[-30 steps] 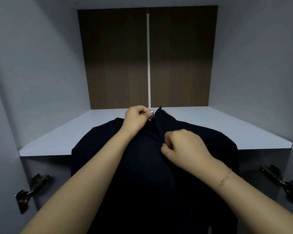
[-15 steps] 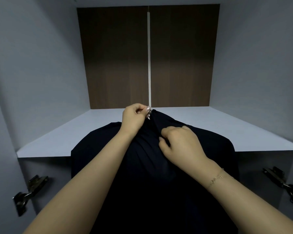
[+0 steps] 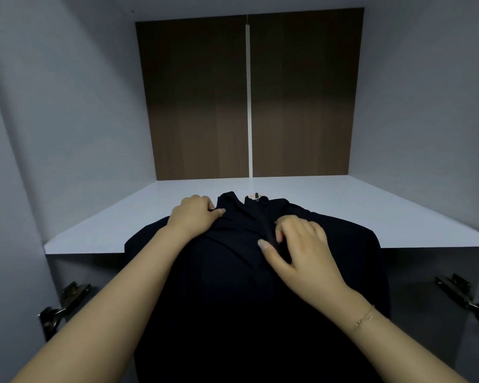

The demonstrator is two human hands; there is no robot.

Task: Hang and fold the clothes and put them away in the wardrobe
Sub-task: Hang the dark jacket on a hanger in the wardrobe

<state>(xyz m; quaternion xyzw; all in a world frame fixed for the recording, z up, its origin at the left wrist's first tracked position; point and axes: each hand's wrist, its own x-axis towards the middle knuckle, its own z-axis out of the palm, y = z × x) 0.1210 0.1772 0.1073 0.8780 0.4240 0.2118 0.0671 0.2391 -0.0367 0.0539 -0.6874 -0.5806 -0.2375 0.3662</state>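
Zip done, hands now flat on the jacket at the shelf edge.

The dark jacket [image 3: 233, 272] lies half on the pale shelf [image 3: 94, 230], collar at the far end, the rest hanging over the near edge. A second ago both hands pinched the front near the collar, the left at the zip pull; now that pinch is gone. The left hand [image 3: 194, 217] rests on the left shoulder with fingers only loosely bent, holding nothing. The right hand [image 3: 299, 250] lies spread beside the zip line [image 3: 266, 225], fingertips pressing the cloth. The two hands are apart, one each side of the zip. The pull [image 3: 257, 197] sits at the collar, so the front looks closed; smoothing and then folding or hanging seems next.
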